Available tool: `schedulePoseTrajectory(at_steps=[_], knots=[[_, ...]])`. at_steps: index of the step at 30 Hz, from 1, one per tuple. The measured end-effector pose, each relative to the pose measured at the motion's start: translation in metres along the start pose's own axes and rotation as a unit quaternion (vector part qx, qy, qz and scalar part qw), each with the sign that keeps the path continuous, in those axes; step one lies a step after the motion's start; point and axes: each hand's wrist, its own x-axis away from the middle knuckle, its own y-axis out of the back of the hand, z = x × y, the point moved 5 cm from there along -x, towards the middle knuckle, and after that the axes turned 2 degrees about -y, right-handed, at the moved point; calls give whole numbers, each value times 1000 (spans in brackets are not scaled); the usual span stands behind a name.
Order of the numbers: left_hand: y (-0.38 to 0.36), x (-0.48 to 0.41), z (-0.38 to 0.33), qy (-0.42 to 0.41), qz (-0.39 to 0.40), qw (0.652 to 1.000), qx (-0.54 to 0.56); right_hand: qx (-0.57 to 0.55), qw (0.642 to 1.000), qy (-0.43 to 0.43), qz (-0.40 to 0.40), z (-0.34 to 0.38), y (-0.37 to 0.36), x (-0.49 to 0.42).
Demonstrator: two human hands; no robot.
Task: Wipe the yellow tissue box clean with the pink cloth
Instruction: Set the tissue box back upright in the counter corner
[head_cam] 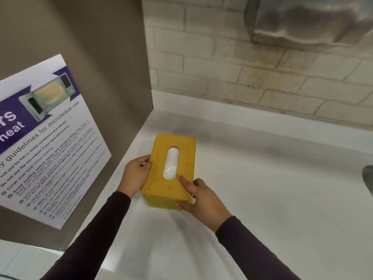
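Observation:
The yellow tissue box (159, 179) sits on the white counter (262, 199), close to the brown side panel. Its wooden-look lid has an oval slot showing white tissue. My left hand (136, 174) grips the box's left side. My right hand (198, 199) holds the near right corner, with the forefinger lying on the lid beside the slot. No pink cloth is in view.
A brown panel (90, 57) on the left carries a microwave guideline poster (46, 142). A brick wall (242, 67) runs along the back, with a metal dispenser (308, 19) mounted at the upper right. A grey object (368, 176) shows at the right edge.

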Motion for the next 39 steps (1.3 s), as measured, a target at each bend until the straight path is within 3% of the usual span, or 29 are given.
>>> schedulePoseTrajectory(at_steps=[5, 12, 22, 39], knots=[[20, -6, 2, -1, -59, 998, 9, -17, 1000, -15, -11, 11, -14, -29], [43, 15, -11, -102, -126, 986, 46, 7, 999, -30, -36, 26, -9, -88], [64, 23, 1, -75, -131, 987, 63, 22, 998, -52, -3, 28, 10, -162], [56, 15, 2, -94, -69, 990, 81, 82, 994, -57, 41, 30, 25, -179]])
